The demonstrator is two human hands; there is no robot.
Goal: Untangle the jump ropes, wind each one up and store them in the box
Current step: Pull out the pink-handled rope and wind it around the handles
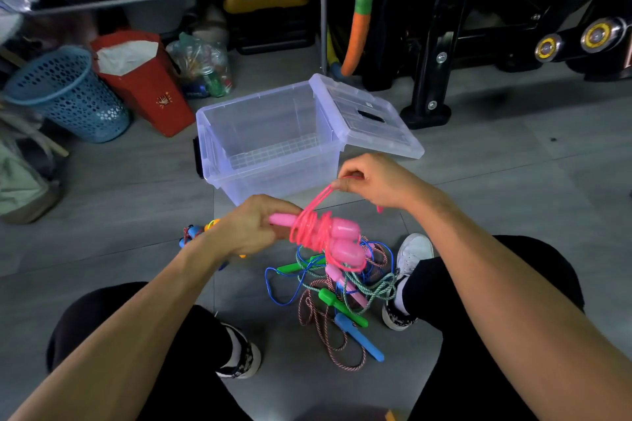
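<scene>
Gripping the pink handles (337, 232) of a pink jump rope (313, 225), the left hand (254, 225) has its fingers (273, 212) curled round them, cord coiled about the handles. The right hand (371, 183) pinches a loop of that cord between thumb and fingers, drawn taut above the bundle. Below, on the grey floor (513, 188) between the person's shoes, lies a tangle of ropes (342, 287) with green, blue and pink handles. Just beyond the hands stands the clear plastic box (270, 133), open, its lid (367, 116) leaning at the right rim. Farther left are a red bag (147, 85) bearing a small mark too small to read and a blue basket (68, 92).
</scene>
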